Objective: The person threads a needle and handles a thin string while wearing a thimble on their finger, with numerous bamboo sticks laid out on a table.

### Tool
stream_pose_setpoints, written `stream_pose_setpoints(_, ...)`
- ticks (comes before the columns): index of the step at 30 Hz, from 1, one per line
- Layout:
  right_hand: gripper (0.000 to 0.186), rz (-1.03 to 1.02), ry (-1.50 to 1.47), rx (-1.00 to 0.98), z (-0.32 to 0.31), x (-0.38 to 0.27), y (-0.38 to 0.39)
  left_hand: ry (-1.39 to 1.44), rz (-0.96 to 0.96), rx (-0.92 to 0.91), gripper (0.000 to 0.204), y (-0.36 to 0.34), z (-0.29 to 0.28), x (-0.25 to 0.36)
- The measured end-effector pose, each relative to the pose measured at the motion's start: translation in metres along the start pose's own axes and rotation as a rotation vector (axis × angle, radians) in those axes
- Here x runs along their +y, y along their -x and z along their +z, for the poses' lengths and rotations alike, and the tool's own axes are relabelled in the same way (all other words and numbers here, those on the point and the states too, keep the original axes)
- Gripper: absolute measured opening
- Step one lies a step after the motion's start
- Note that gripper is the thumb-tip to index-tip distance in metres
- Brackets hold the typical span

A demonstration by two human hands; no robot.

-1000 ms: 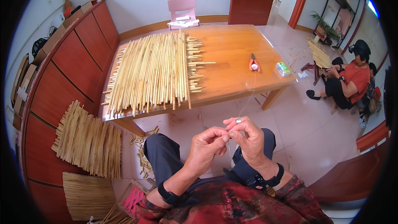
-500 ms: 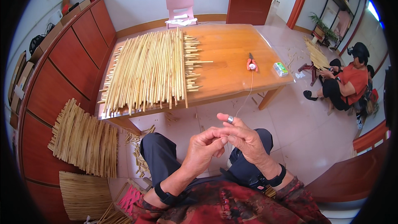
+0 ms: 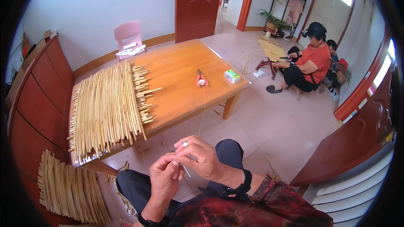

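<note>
My left hand (image 3: 163, 176) and my right hand (image 3: 201, 156) meet above my knees, fingertips pinched together. A thin pale thread (image 3: 204, 106) runs from a small white ball of thread (image 3: 202, 83) on the table down to my right hand. Below the joined fingers pokes a short, thin, whitish piece (image 3: 186, 171); whether it is a needle or a thread end, I cannot tell. A silver ring (image 3: 185, 144) sits on a right-hand finger. The ball lies against the orange handles of pliers (image 3: 199, 75) with dark jaws, out of reach of both hands.
The wooden table (image 3: 176, 67) bears a mat of straw-coloured stalks (image 3: 107, 105) on its left. A small green-and-white box (image 3: 232, 76) sits near the right corner. Another stalk mat (image 3: 69, 187) leans against the red cabinet (image 3: 42, 88). A co-worker (image 3: 313, 61) sits at the right.
The view has swung right, so the table and stalk mats sit further left. My hands stay pinched together, and the thin whitish piece now shows beneath them.
</note>
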State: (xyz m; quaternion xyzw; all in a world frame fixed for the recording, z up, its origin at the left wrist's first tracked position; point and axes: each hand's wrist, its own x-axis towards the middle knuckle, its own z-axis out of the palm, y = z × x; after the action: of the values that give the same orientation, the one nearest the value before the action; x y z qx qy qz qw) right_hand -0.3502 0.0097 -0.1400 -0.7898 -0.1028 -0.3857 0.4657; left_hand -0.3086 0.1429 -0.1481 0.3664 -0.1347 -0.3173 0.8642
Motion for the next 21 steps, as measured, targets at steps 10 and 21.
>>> stream_pose_setpoints(10, 0.02, 0.518, -0.641, 0.158, -0.027, 0.01, -0.006, -0.158, 0.041, 0.06, 0.007, 0.003, 0.004, 0.001)
stream_pose_setpoints(21, 0.039, 0.332, -0.541, -0.23, -0.016, -0.013, 0.0, -0.246, 0.102, -0.001, 0.007, 0.012, 0.004, 0.012)
